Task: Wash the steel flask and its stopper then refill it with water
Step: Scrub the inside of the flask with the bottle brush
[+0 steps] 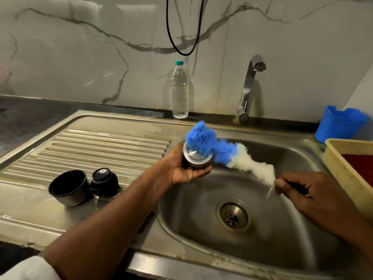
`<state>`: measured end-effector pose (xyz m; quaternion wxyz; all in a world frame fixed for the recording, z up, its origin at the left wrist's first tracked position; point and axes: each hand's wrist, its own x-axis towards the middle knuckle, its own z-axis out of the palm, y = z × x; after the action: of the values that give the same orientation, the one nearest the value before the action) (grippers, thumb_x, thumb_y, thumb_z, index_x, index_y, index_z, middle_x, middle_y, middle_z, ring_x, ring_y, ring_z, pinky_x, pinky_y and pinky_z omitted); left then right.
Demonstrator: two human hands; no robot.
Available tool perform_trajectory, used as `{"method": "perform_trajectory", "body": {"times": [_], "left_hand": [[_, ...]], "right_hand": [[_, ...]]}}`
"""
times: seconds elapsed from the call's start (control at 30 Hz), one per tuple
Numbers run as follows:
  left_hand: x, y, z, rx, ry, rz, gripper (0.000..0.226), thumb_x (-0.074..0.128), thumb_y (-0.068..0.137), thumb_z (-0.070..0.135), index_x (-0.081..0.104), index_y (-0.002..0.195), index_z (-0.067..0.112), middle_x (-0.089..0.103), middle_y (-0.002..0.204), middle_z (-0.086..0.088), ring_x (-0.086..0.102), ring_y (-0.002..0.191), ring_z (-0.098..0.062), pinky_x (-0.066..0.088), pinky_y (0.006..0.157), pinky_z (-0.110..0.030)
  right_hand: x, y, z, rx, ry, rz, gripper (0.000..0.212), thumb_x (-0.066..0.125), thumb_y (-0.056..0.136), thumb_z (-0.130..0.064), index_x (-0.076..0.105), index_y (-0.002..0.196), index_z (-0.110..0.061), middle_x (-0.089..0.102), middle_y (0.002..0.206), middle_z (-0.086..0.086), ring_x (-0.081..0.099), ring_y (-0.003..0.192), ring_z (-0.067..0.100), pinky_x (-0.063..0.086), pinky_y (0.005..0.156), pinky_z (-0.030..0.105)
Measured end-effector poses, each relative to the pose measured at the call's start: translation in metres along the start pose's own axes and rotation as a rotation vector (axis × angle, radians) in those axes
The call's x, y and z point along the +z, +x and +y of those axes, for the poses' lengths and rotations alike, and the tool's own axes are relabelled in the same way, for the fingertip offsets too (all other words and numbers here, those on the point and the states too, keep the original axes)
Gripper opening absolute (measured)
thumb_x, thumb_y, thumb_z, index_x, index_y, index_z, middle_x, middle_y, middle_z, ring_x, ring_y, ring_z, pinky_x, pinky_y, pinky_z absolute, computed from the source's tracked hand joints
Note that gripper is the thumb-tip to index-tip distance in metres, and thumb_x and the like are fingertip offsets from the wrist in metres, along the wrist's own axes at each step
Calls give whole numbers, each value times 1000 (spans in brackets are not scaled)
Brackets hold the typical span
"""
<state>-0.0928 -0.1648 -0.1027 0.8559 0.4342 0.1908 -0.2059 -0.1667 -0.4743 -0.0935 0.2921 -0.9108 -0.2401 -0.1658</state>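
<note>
The left hand (182, 171) hides most of the flask (196, 158), seemingly.

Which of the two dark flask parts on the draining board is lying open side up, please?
The cup-shaped lid, the left and larger of the two, shows its hollow black inside. The stopper beside it, on the right, shows a closed top with a small centre hole.

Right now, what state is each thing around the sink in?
Steel flask: held over the basin, base toward the camera, brush against it.
Left hand: grips the flask.
Bottle brush: blue end on the flask base.
Right hand: grips the brush handle.
Stopper: off, standing on the drainboard.
Cup lid: off, tilted, mouth showing.
Tap: no water running.
Water bottle: capped, upright.
</note>
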Motion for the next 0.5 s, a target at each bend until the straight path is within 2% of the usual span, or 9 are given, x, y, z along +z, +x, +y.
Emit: {"method": "perform_trajectory", "body": {"times": [0.07, 0.17, 0.23, 0.27, 0.3, 0.37, 0.4, 0.43, 0.5], "left_hand": [[-1, 0, -2, 14, 23, 22, 44, 66, 93, 37, 65, 113, -2, 75, 90, -23, 76, 75, -34, 66, 61, -46], [-1, -1, -3, 24, 108, 42, 37, 63, 98, 35, 65, 112, 1, 73, 88, -20, 75, 70, -27, 65, 60, -41], [-2, -1, -4, 35, 146, 29, 18, 48, 109, 18, 60, 106, 5, 62, 88, -15, 71, 56, -18, 61, 50, -30], [-2, -2, -4, 51, 152, 38, 20, 45, 110, 16, 59, 100, 6, 60, 89, -14, 70, 57, -18, 60, 49, -30], [-1, -3, -4, 47, 139, 23, 21, 50, 107, 22, 61, 99, 5, 63, 90, -15, 71, 65, -21, 61, 52, -33], [0, -3, -4, 51, 106, 12, 39, 69, 86, 36, 67, 105, 3, 73, 93, -20, 74, 74, -29, 65, 59, -42], [-1, 0, -4, 59, 90, -4, 49, 70, 78, 40, 67, 108, 2, 74, 95, -21, 76, 74, -30, 66, 61, -44], [1, -1, -3, 66, 79, 0, 52, 70, 77, 40, 65, 112, 1, 73, 98, -22, 76, 75, -31, 65, 61, -44], [0, -1, -2, 49, 71, -4, 49, 68, 89, 39, 64, 120, 0, 74, 99, -23, 76, 80, -32, 66, 63, -46]], "right_hand": [[2, 0, -1, -7, -35, -28, 29, 54, 97, -44, 61, 71, -36, 59, 60, -11, 58, 57, 14, 45, 50, 30], [5, 0, -3, -11, -41, 2, 30, 63, 98, -28, 61, 68, -31, 60, 63, -11, 58, 60, 12, 39, 49, 20], [8, 0, -7, 1, -50, -54, 27, 64, 95, -29, 61, 68, -31, 59, 61, -12, 58, 59, 12, 40, 48, 24], [9, 0, -8, 8, -62, -54, 26, 63, 94, -31, 61, 68, -31, 59, 59, -12, 58, 58, 13, 42, 48, 30], [9, 1, -7, 22, -60, -28, 26, 62, 94, -32, 61, 68, -30, 58, 58, -10, 57, 58, 15, 44, 48, 34], [6, 1, -3, 56, -7, -10, 28, 63, 95, -28, 63, 67, -27, 58, 56, -8, 57, 57, 17, 45, 50, 36], [6, 1, -2, 58, 1, -35, 28, 64, 95, -27, 63, 67, -27, 58, 57, -8, 57, 57, 17, 45, 51, 35], [6, 0, -3, 52, -13, -54, 28, 64, 95, -28, 63, 67, -28, 59, 57, -9, 57, 57, 16, 44, 51, 34], [4, 0, -4, 51, -22, -26, 28, 63, 94, -29, 63, 66, -28, 59, 57, -9, 58, 58, 15, 43, 49, 32]]}}
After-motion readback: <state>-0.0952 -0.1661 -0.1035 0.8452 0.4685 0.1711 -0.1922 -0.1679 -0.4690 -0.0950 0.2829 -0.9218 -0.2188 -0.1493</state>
